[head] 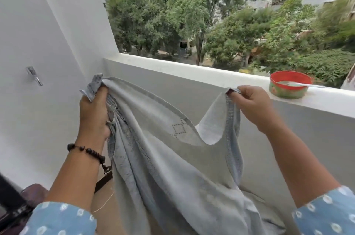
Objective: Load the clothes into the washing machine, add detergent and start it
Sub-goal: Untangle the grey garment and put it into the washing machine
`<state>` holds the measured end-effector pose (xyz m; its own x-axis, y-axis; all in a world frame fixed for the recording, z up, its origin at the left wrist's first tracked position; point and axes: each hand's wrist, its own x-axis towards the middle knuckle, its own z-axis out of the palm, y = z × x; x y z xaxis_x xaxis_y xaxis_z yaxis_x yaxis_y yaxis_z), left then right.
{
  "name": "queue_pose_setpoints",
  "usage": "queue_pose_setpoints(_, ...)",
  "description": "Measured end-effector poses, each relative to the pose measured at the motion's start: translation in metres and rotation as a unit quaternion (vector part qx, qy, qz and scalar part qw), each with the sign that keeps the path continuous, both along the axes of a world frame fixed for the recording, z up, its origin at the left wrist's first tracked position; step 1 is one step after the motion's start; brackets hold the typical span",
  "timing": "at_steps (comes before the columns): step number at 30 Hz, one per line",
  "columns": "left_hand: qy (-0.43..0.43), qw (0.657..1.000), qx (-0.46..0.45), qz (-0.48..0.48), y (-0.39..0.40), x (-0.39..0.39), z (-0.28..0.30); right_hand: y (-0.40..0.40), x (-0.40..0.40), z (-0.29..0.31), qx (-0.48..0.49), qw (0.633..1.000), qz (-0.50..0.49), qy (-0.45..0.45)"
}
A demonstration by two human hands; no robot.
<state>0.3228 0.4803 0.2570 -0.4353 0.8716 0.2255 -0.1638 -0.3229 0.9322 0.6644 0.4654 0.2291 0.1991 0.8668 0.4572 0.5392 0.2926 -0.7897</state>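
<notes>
Against the white balcony parapet wall (192,88), a pale grey woven cloth with a stitched border and a small dotted diamond motif (163,158) hangs spread between both hands. Its upper edge sags in a curve from one hand to the other, and the rest falls in long folds toward the bottom of the view.

Left hand (94,113): fingers curled tight round a bunched corner of the cloth, with a tuft of fabric sticking out above the fist. A dark beaded bracelet (86,151) sits on this wrist.

Right hand (249,104): thumb and fingertips pinch the stitched border, the other fingers curled.

On the parapet ledge, just right of the right hand, stands a round red-rimmed green tin (290,86) with a white spoon (299,84) lying in it.
</notes>
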Motion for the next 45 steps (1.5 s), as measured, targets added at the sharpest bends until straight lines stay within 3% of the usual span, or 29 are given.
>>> queue_pose_setpoints(5,0.066,0.992,-0.025,-0.109,-0.016,0.046,-0.002,0.003,-0.023,0.016,0.03,0.997,0.06,0.025)
queue_pose_setpoints(10,0.075,0.975,-0.051,-0.202,-0.026,0.094,-0.01,0.001,-0.049,0.039,-0.003,0.981,0.172,0.086)
queue_pose_setpoints(13,-0.049,0.961,-0.1,-0.253,-0.026,0.106,-0.007,-0.004,-0.041,0.052,-0.032,0.945,0.246,0.214)
queue_pose_setpoints(15,-0.152,0.94,-0.08,-0.294,-0.028,0.107,-0.004,-0.005,-0.028,0.055,-0.04,0.915,0.255,0.311)
queue_pose_setpoints(16,-0.148,0.94,-0.06,-0.302,-0.028,0.105,-0.003,-0.004,-0.02,0.056,-0.039,0.905,0.241,0.348)
queue_pose_setpoints(17,-0.089,0.949,-0.032,-0.302,-0.029,0.104,-0.002,-0.002,-0.013,0.056,-0.038,0.899,0.223,0.374)
queue_pose_setpoints(19,0.182,0.941,0.005,-0.286,-0.032,0.104,-0.005,0.003,0.0,0.058,-0.034,0.893,0.202,0.401)
queue_pose_setpoints(21,0.491,0.837,-0.031,-0.237,-0.031,0.112,-0.013,0.006,0.007,0.061,-0.032,0.889,0.199,0.41)
queue_pose_setpoints(22,0.591,0.777,-0.058,-0.208,-0.029,0.117,-0.02,0.007,0.01,0.063,-0.027,0.889,0.201,0.411)
queue_pose_setpoints(24,0.69,0.701,-0.096,-0.155,-0.024,0.124,-0.031,0.009,0.015,0.068,-0.012,0.886,0.205,0.416)
queue_pose_setpoints(26,0.712,0.682,-0.114,-0.12,-0.02,0.124,-0.038,0.011,0.024,0.07,0.0,0.883,0.207,0.421)
queue_pose_setpoints(28,0.704,0.691,-0.125,-0.108,-0.016,0.118,-0.039,0.015,0.036,0.069,0.003,0.881,0.199,0.428)
queue_pose_setpoints(29,0.67,0.723,-0.123,-0.114,-0.015,0.113,-0.038,0.016,0.042,0.069,0.004,0.879,0.194,0.435)
queue_pose_setpoints(30,0.596,0.784,-0.117,-0.131,-0.015,0.111,-0.036,0.017,0.048,0.068,0.005,0.876,0.19,0.444)
queue_pose_setpoints(32,0.343,0.918,-0.098,-0.172,-0.02,0.115,-0.03,0.019,0.055,0.066,0.002,0.871,0.191,0.453)
queue_pose_setpoints(33,0.207,0.96,-0.089,-0.168,-0.021,0.119,-0.027,0.019,0.056,0.064,-0.006,0.873,0.195,0.448)
queue_pose_setpoints(34,0.099,0.979,-0.079,-0.161,-0.023,0.124,-0.023,0.019,0.056,0.061,-0.016,0.878,0.199,0.435)
queue_pose_setpoints(36,-0.035,0.981,-0.057,-0.181,-0.026,0.139,-0.014,0.017,0.047,0.053,-0.04,0.89,0.215,0.4)
queue_pose_setpoints(38,-0.093,0.969,-0.039,-0.224,-0.027,0.156,-0.007,0.012,0.028,0.043,-0.07,0.898,0.253,0.353)
queue_pose_setpoints(43,0.029,0.96,0.004,-0.279,-0.026,0.186,-0.017,0.005,-0.012,0.027,-0.053,0.944,0.297,0.132)
queue_pose_setpoints(45,0.099,0.943,0.01,-0.318,-0.026,0.185,-0.021,0.009,-0.005,0.029,-0.06,0.951,0.287,0.101)
